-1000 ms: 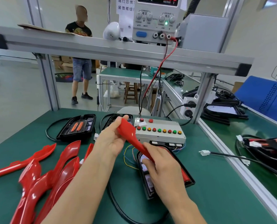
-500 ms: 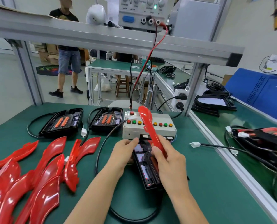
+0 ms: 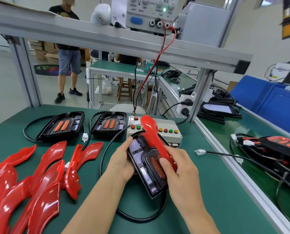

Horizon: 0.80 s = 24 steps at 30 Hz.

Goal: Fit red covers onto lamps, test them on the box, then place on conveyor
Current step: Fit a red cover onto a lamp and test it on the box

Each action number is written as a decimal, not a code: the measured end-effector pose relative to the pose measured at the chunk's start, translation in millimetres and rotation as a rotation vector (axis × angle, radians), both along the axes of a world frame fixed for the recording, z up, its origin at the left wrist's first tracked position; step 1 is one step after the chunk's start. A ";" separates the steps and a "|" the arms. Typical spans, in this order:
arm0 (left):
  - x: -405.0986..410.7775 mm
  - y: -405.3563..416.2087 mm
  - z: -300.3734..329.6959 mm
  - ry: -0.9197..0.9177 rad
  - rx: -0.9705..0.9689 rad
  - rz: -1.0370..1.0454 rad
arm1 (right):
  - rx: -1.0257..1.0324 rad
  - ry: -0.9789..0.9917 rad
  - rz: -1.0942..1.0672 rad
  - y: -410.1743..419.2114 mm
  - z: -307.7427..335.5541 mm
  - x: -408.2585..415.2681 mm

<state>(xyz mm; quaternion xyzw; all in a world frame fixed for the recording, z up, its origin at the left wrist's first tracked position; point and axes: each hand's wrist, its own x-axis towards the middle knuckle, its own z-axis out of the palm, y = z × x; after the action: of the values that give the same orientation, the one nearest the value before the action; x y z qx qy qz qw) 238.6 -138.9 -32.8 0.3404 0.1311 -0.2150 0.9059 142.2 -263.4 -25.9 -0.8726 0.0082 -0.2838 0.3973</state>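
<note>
1. Two bare hands are working over a green table mat (image 3: 200, 208), seen from a camera on the person's head
2. Left hand (image 3: 122, 162) is grasping the left edge of a black lamp (image 3: 144, 168), fingers curled round its side, thumb lying on its top face
3. Right hand (image 3: 179, 164) is gripping the lower end of a red cover (image 3: 153, 137), thumb pressing on its near end, fingers wrapped behind it
4. Red cover is lying tilted along the right side of the lamp, its rounded far end reaching up in front of the test box (image 3: 168, 129)
5. Lamp is being held tilted just in front of the test box, its near corner close to the mat, with small red lights showing on its face and an orange lens in the middle
6. Test box is sitting at the far edge of the mat, showing a row of red, green and orange buttons
7. Two more black lamps, one further left (image 3: 61, 126) and one nearer the box (image 3: 109, 124), are lying flat to the left of the box, each with a black cable
8. Many loose red covers (image 3: 44, 183) are lying heaped on the left part of the mat
9. Right of the table rail, a conveyor (image 3: 252, 130) is carrying a finished lamp (image 3: 279, 146) with cables
10. Above, a power supply (image 3: 149, 14) is standing on a metal shelf, red and black leads hanging down from it
11. Behind the bench, a person in shorts (image 3: 68, 61) is standing on the floor
</note>
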 end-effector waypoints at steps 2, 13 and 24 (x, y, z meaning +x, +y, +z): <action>-2.8 0.7 0.8 0.002 -0.046 -0.013 | -0.075 0.020 -0.011 3.5 -2.4 -9.1; -15.3 6.2 -1.8 -0.062 0.070 -0.015 | -0.465 0.030 -0.102 36.0 -11.5 -40.8; -17.5 4.2 -2.6 -0.079 0.082 -0.013 | -0.504 -0.012 -0.047 35.3 -18.0 -38.7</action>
<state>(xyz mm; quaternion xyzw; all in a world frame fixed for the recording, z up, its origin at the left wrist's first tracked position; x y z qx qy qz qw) 221.1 -134.7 -35.4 0.3864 0.1017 -0.2019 0.8942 103.5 -228.1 -43.9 -0.9420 -0.0448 -0.2914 0.1605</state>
